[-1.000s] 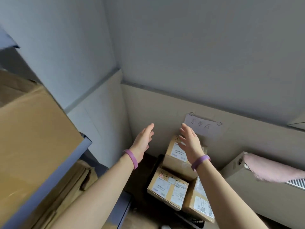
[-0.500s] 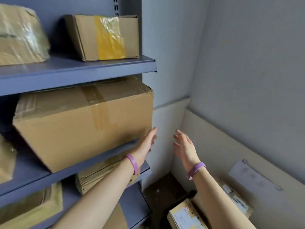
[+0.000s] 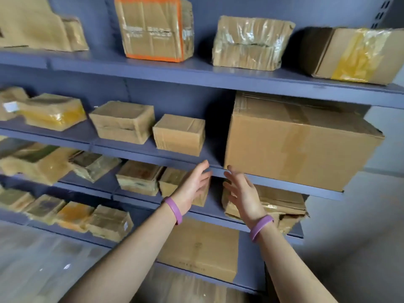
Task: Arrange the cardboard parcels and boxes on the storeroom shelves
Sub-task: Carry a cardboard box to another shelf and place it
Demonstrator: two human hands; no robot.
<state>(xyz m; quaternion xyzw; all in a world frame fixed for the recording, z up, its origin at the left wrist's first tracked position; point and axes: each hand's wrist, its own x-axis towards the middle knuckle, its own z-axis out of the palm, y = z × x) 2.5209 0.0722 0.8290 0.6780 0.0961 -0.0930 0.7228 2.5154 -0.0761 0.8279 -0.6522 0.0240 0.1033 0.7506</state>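
Blue metal shelves [image 3: 166, 73] fill the view, loaded with cardboard parcels. A large brown box [image 3: 295, 141] stands on the second shelf at the right, its corner overhanging the edge. A small box [image 3: 179, 134] sits to its left. My left hand [image 3: 193, 185] and my right hand [image 3: 242, 194] are both raised with straight fingers, palms facing each other, just below the front edge of that shelf [image 3: 218, 169]. Neither hand holds anything. A purple band circles each wrist.
The top shelf carries an orange-taped box [image 3: 153, 27], a crumpled parcel [image 3: 251, 42] and a yellow-taped box [image 3: 354, 53]. Lower shelves hold several wrapped parcels and a flat box [image 3: 201, 250]. A grey wall stands at the right.
The view has swung left from the room's corner and the floor boxes to face the shelves. Both hands stay raised and empty, now in front of the second shelf's edge.
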